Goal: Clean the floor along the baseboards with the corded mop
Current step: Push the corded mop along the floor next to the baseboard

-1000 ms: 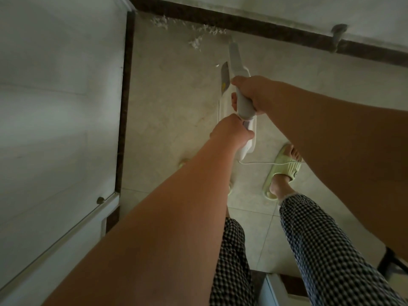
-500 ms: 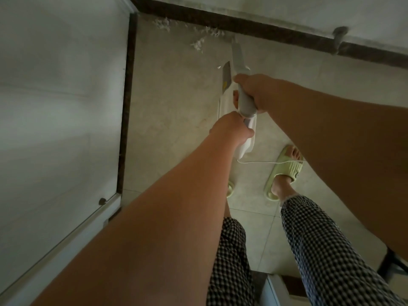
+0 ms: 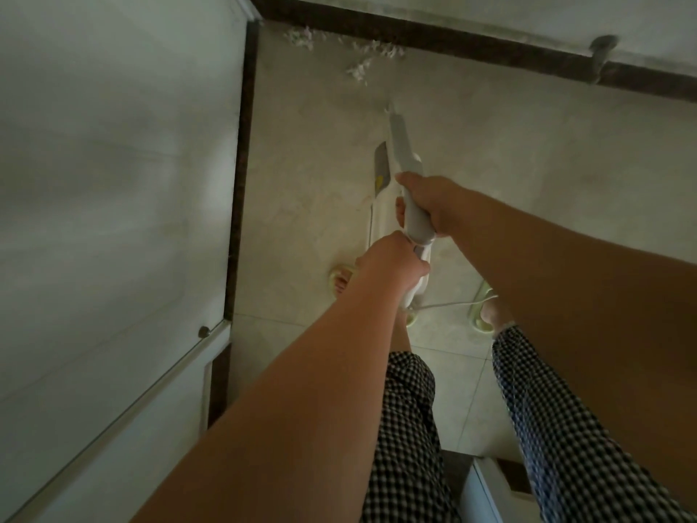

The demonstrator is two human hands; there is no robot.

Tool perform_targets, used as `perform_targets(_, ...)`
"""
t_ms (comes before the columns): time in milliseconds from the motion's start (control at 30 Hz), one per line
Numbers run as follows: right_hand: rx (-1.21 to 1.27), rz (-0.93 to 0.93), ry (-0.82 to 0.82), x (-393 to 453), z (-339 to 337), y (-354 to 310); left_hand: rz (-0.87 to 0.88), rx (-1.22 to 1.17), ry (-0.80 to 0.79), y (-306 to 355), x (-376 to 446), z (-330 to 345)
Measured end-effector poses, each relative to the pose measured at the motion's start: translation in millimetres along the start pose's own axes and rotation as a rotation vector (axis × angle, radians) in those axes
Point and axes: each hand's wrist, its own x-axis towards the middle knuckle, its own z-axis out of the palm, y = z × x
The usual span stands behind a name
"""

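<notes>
A white corded mop [image 3: 400, 152] stands on the pale tiled floor [image 3: 309, 190], seen from above along its handle. My right hand [image 3: 433, 203] grips the upper handle. Just below it my left hand [image 3: 392, 262] grips the lower end of the handle. A thin white cord [image 3: 452, 304] leaves the handle's bottom and runs right. The mop's head is hidden under the body. White debris [image 3: 358, 58] lies scattered by the dark baseboard [image 3: 471, 47] in the far corner.
A dark baseboard [image 3: 241, 164] also runs along the white wall on the left. A door stop [image 3: 599, 58] sticks out of the far wall. My feet in pale green slippers [image 3: 481, 315] stand behind the mop. A white cabinet edge [image 3: 486, 492] sits at the bottom.
The mop and both hands have drawn back from the far baseboard toward me, away from the debris. My left foot has stepped forward beside the mop. Both grips are unchanged.
</notes>
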Motion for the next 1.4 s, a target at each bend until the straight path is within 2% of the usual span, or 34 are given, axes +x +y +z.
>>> perform_targets(200,0.043,-0.017,0.014,-4.2,25.7,7.7,-0.009,0.023,0.004,-24.6,-1.7,-9.4)
perform_targets(500,0.153,-0.066,0.053,11.5,21.9,-22.5,0.044,0.081,0.050,-13.3,26.4,-32.7)
perform_targets(667,0.099,-0.018,0.038,2.8,24.7,-7.2,0.015,0.044,-0.001,-18.6,5.6,-24.9)
perform_targets(833,0.094,0.007,-0.003,-13.8,36.5,8.8,-0.002,0.070,0.016,-31.5,-15.4,-22.7)
perform_targets(1000,0.020,0.018,0.009,-9.3,44.4,-2.7,-0.040,-0.004,0.029,-31.2,-10.1,-27.6)
perform_targets(1400,0.044,-0.024,0.019,0.8,27.4,-30.7,-0.015,0.016,0.014,-6.0,13.7,-38.2)
